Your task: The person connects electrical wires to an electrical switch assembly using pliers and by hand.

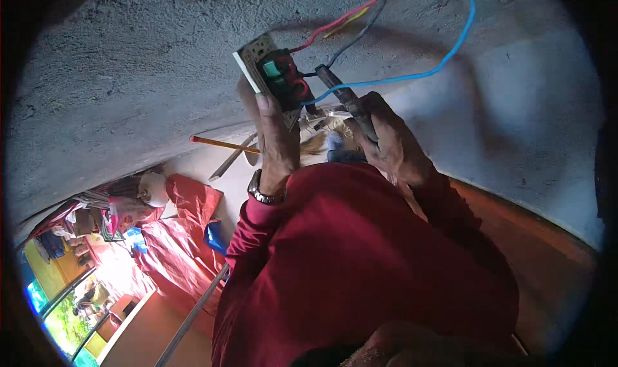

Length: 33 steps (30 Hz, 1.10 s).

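My left hand [277, 132] is closed around the edge of an electrical switch plate [283, 77]. The plate is tilted, its back showing dark red, black and green modules, its white front edge turned to the left. Several wires run from it up past the top of the view: a red wire [335, 23], a dark grey wire [362, 34] and a blue wire [412, 79] that loops out right. In my right hand [394, 142] is a dark, worn, stick-shaped hand tool [347, 98], its exact kind unclear. The tool's upper end is close to the wires at the plate's right side.
A rough grey wall [141, 64] rises directly ahead. Below the hands lie an orange stick [222, 144] and a flat strip [232, 158]. Red sheeting [187, 238], bundled items and a bright window [67, 315] are at lower left. A brown ledge [547, 232] runs along the right.
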Each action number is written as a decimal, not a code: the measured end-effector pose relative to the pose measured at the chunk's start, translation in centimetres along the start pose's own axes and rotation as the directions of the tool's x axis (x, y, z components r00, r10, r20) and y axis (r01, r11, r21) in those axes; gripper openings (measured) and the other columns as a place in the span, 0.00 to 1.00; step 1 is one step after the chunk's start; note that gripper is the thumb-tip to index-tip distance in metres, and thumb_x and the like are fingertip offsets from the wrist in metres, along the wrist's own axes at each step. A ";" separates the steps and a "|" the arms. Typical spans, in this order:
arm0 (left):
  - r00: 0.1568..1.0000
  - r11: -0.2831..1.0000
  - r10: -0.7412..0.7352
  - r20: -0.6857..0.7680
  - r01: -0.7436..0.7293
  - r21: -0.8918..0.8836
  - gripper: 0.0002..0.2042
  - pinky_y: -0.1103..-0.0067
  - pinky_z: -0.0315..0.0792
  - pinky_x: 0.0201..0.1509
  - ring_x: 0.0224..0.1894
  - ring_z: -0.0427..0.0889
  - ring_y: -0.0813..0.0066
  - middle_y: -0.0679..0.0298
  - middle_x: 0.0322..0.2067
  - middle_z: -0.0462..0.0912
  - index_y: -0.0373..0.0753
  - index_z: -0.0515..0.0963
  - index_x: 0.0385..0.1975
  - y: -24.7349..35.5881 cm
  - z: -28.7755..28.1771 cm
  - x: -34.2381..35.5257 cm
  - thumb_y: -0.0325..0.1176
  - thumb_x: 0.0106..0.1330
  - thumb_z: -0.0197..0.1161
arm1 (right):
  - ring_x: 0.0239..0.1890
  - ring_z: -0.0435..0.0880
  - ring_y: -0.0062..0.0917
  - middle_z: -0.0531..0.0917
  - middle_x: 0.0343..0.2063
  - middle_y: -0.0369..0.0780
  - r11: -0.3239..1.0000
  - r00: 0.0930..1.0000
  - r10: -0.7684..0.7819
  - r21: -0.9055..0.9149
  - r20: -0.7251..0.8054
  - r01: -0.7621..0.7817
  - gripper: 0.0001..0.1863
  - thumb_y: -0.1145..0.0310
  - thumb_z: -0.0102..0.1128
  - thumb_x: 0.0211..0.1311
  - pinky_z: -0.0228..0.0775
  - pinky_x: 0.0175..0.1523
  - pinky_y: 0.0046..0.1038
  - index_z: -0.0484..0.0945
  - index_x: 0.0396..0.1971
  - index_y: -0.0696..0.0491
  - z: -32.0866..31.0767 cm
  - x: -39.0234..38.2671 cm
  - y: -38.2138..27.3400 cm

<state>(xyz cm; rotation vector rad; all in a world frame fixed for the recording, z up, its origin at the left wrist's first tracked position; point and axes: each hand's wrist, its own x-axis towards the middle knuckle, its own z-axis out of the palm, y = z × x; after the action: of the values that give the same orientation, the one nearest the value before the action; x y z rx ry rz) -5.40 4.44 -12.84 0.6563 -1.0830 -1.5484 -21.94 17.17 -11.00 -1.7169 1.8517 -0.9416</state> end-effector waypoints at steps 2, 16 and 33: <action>0.999 0.996 -0.043 0.000 0.043 0.080 0.29 0.67 0.77 0.42 0.44 0.81 0.67 0.58 0.51 0.80 0.41 0.62 0.68 0.3 -0.4 0.1 0.58 0.81 0.48 | 0.44 0.80 0.52 0.74 0.42 0.53 0.994 0.993 -0.114 0.000 -0.013 0.114 0.16 0.75 0.64 0.65 0.73 0.49 0.46 0.70 0.49 0.64 0.1 -0.1 0.6; 0.987 0.992 -0.060 0.147 0.042 0.120 0.26 0.70 0.78 0.37 0.43 0.82 0.69 0.56 0.50 0.78 0.42 0.59 0.67 1.6 -0.4 1.0 0.57 0.83 0.44 | 0.42 0.79 0.49 0.73 0.43 0.52 0.968 0.980 -0.170 -0.167 0.106 0.186 0.20 0.77 0.66 0.63 0.73 0.48 0.44 0.69 0.52 0.61 -0.9 -0.4 1.2; 0.968 0.985 -0.155 0.198 0.167 -0.046 0.27 0.66 0.76 0.38 0.42 0.81 0.66 0.57 0.46 0.81 0.41 0.64 0.65 1.0 -1.8 0.9 0.57 0.82 0.45 | 0.46 0.80 0.43 0.77 0.46 0.49 0.991 0.993 -0.114 -0.061 0.035 0.116 0.22 0.63 0.64 0.72 0.74 0.52 0.42 0.76 0.59 0.59 -1.8 0.5 0.0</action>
<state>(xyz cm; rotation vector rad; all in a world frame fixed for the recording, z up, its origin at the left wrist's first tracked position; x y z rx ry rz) -3.61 3.06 -12.61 0.5709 -1.1432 -1.8098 -23.29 17.02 -9.71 -1.8827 1.7958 -0.9032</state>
